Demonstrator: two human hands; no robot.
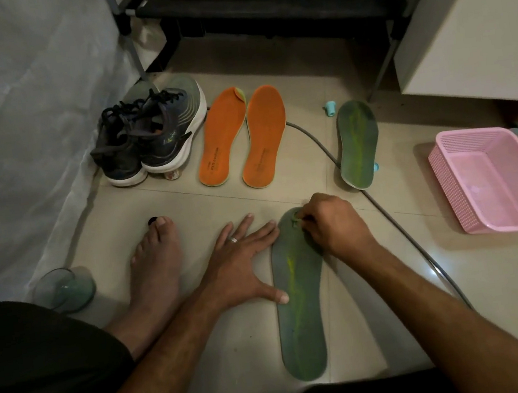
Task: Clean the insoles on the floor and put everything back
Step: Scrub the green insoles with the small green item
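- Right hand (332, 223) is down at the toe end of the near green insole (300, 302), fingers curled tight and pinching something small and green against it; what that item is, I can't make out.
- Left hand (243, 263) lies flat on the floor (204, 350), fingers spread straight, thumb touching the insole's left edge and bracing it.
- That insole lies lengthwise on the tiles between the two forearms, toe pointing away.
- Second green insole (359, 143) sits farther off to the right, resting across a grey hose (316, 140), so it's tilted, not flat.
- Two orange insoles (243, 136) lie side by side just right of the pair of dark sneakers (149, 138); the empty pink basket (493, 177) waits at far right.
- Risk, as I read it: only the thumb pins the insole, so a hard scrub at the toe could spin or buckle it.
- Another: the hose runs just beside the right forearm; a snag could drag the far insole along.
- The clear glass cup (63, 289) by the bare foot (155, 267) looks easy to knock over.
- Writing: dark print on both orange heels, too small to read; a light logo on the nearer sneaker's side, illegible.
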